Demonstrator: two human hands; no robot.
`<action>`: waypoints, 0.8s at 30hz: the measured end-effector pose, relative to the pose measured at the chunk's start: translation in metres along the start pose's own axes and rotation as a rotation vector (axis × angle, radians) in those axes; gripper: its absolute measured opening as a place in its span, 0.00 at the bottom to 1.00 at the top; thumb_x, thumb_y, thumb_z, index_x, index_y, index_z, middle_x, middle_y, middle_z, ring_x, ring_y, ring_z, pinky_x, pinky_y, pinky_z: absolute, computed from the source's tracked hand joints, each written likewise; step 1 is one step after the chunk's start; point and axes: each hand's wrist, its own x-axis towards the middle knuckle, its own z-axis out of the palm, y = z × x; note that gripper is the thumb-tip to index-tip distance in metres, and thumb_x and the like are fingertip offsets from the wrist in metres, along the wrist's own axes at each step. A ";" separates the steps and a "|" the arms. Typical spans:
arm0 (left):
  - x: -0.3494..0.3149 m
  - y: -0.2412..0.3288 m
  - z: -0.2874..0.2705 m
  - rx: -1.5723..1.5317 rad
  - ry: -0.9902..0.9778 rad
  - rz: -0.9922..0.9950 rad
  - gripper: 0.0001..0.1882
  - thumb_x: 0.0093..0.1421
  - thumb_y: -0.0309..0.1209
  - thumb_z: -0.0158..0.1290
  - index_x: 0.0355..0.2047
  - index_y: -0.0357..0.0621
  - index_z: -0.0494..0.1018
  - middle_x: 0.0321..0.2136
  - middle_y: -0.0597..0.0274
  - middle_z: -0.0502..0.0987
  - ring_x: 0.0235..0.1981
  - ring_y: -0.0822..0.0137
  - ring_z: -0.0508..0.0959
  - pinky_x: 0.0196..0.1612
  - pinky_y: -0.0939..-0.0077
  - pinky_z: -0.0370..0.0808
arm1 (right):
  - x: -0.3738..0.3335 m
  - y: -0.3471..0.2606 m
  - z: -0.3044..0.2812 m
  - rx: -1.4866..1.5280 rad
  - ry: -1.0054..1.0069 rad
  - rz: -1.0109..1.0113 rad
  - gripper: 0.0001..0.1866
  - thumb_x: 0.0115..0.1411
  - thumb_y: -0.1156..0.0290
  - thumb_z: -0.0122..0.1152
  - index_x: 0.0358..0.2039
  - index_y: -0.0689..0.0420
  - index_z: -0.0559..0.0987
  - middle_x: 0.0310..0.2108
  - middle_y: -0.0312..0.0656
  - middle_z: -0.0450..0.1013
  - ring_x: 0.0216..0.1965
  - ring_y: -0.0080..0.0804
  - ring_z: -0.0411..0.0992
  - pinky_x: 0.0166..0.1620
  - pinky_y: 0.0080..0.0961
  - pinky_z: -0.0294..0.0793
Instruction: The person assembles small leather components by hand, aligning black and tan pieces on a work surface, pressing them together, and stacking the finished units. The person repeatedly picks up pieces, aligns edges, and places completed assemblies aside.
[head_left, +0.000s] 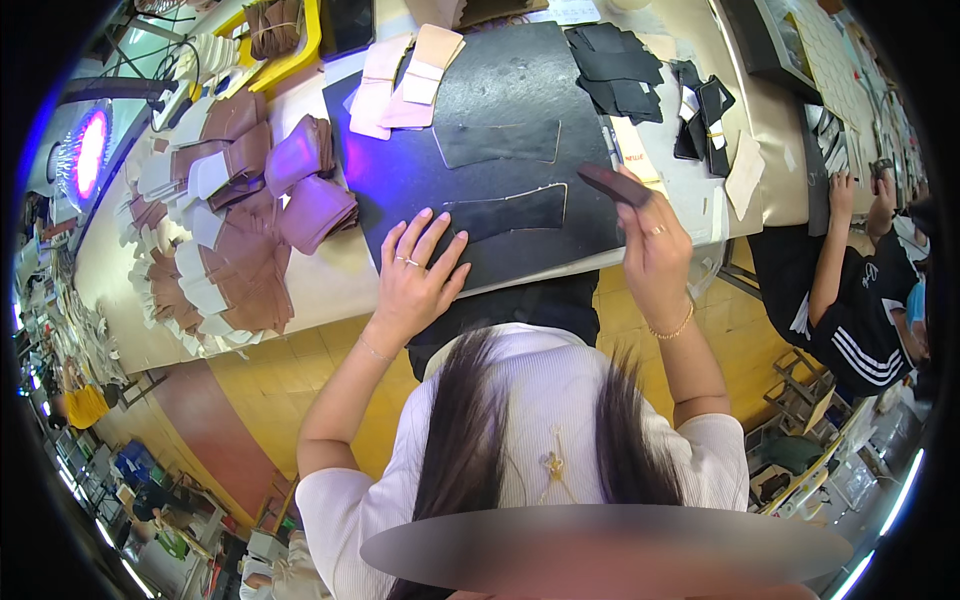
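Note:
My left hand (422,268) lies with fingers spread at the left end of a black leather-like piece (512,212); the fingertips rest on or right beside it. That piece has a thin pale edge and lies on a dark mat (510,75). Just beyond it lies a second, similarly shaped black piece (500,145). Off the mat's right side, my right hand (656,250) is raised and closed around a dark reddish-brown oblong thing (612,185). Its kind is unclear, and its lower end is hidden by my fingers.
Brown and grey leather pieces (235,250) are fanned in stacks at left, beside purple-lit bundles (318,210). Pink and tan pieces (400,80) lie at the mat's far left, black pieces (615,70) at its far right. A glowing lamp (88,152) stands left; another person (850,290) sits right.

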 end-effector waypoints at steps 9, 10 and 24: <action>-0.001 -0.001 0.001 0.020 0.004 0.000 0.20 0.53 0.35 0.63 0.48 0.48 0.77 0.55 0.54 0.72 0.61 0.51 0.67 0.61 0.50 0.60 | -0.017 -0.008 -0.003 0.092 -0.111 -0.037 0.24 0.57 0.81 0.61 0.55 0.56 0.76 0.33 0.46 0.76 0.28 0.42 0.74 0.32 0.32 0.74; -0.001 -0.001 0.001 0.012 0.009 -0.004 0.20 0.53 0.35 0.63 0.47 0.48 0.77 0.55 0.54 0.72 0.61 0.51 0.67 0.61 0.50 0.60 | -0.018 -0.008 -0.003 0.097 -0.117 -0.073 0.24 0.57 0.81 0.61 0.55 0.56 0.76 0.33 0.46 0.76 0.29 0.41 0.74 0.32 0.33 0.74; 0.000 -0.001 0.001 0.007 0.025 -0.002 0.20 0.53 0.34 0.63 0.47 0.47 0.77 0.55 0.54 0.72 0.61 0.51 0.67 0.61 0.50 0.60 | -0.022 0.007 0.007 0.106 -0.079 -0.027 0.25 0.57 0.80 0.61 0.56 0.53 0.75 0.29 0.44 0.74 0.25 0.40 0.72 0.30 0.33 0.72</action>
